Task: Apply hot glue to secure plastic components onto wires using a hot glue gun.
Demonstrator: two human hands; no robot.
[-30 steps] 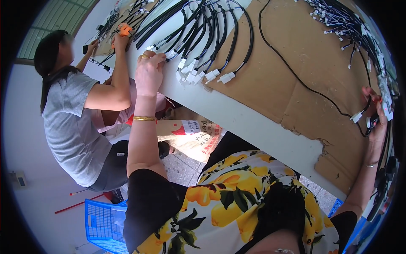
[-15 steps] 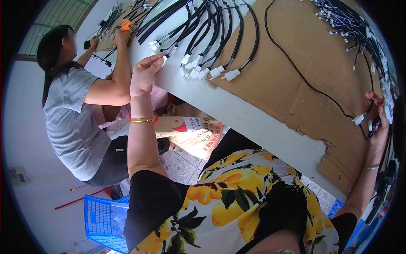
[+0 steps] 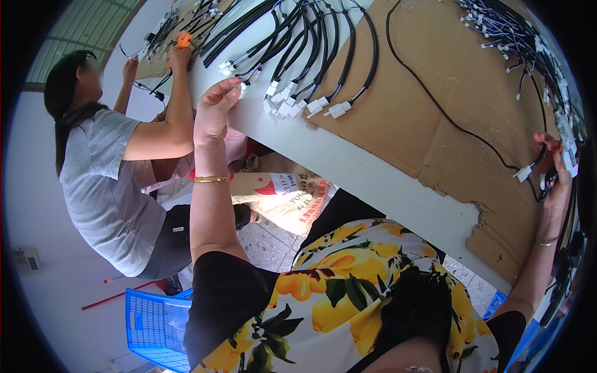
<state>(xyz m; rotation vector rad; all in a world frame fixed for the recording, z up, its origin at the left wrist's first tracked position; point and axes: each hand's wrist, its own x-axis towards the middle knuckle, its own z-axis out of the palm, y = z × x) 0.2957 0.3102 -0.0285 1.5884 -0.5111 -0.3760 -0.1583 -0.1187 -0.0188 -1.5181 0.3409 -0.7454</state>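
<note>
My left hand (image 3: 216, 110) is closed in a pinch on a white plug connector (image 3: 244, 91) at the end of a black cable. Beside it, over the table's edge, a bundle of black wire harnesses (image 3: 318, 46) fans out, with several white connectors (image 3: 289, 102) at their ends. Far to the right, my right hand (image 3: 556, 168) has its fingers curled around a small dark thing that I cannot make out. Close to those fingers is another white connector (image 3: 523, 173), on a long thin black cable (image 3: 435, 102) that runs across the cardboard.
Brown cardboard (image 3: 398, 137) covers much of the white table (image 3: 373, 169). Many thin wires with small white plugs (image 3: 497, 31) lie along the far right. At the left a co-worker (image 3: 106, 161) holds an orange tool (image 3: 184, 40). A blue basket (image 3: 155, 323) and a printed sack (image 3: 280, 196) stand below.
The co-worker has leaned back to the left, and their far hand has lifted away from a dark object. Both my hands have stayed almost in place.
</note>
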